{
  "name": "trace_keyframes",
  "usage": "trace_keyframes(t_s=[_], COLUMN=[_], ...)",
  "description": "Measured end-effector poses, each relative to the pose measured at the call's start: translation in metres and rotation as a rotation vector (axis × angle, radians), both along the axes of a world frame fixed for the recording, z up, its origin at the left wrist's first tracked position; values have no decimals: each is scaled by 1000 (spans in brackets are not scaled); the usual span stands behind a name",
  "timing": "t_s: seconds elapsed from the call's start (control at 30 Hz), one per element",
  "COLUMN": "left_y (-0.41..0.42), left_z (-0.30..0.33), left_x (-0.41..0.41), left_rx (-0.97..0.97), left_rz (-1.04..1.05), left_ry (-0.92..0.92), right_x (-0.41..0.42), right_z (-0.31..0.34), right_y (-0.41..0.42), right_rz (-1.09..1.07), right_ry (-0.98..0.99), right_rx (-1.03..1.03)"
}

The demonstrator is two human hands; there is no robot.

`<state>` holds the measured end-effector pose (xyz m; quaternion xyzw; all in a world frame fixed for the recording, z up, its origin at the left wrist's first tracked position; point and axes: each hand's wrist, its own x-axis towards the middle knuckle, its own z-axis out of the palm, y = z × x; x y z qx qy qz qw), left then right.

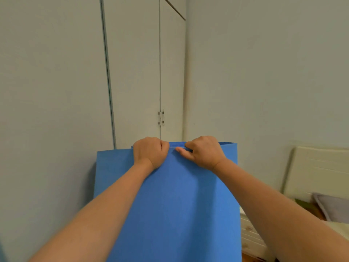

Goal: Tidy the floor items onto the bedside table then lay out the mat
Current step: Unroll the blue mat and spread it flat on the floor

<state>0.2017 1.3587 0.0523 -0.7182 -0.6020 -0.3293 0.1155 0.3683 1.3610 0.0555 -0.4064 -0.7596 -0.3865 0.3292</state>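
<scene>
A large blue mat hangs upright in front of me and fills the lower middle of the view. My left hand grips its top edge in a fist. Just to the right, my right hand pinches the same top edge, thumb in front and fingers curled over the back. The two hands sit close together near the middle of that edge. The mat's lower part runs out of the frame, and its top edge curls back behind my right hand. A white bedside table shows partly at the lower right, behind my right forearm.
Pale wardrobe doors with metal handles stand straight ahead in the corner. Plain walls flank them. A cream headboard and a grey pillow of a bed lie at the right edge.
</scene>
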Motion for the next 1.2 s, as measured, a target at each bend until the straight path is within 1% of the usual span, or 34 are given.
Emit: trace_keyframes(t_s=[0.1,0.2,0.33,0.47,0.57,0.77,0.93,1.2], left_y=[3,2,5,7,5,-2,-22,-41], left_z=[-24,-51,-97,-146,-178,-206,-241,-257], left_x=[-10,-14,-19,-24,-25,-14,-11,-3], left_rx=[-41,-71,-135,-232,-265,-321,-387,-413], left_rz=[47,74,61,63,66,32,-1,14], left_ry=[14,84,140,149,165,217,282,273], right_x=[-11,-17,-20,-23,-23,-13,-7,3], right_z=[-27,-57,-104,-145,-178,-208,-239,-257], right_y=[10,16,23,22,23,15,-1,-21], right_rz=[12,12,41,48,30,17,48,17], right_ry=[-28,-53,-81,-134,-178,-169,-244,-233], right_rx=[-18,-85,-156,-213,-254,-346,-428,-543])
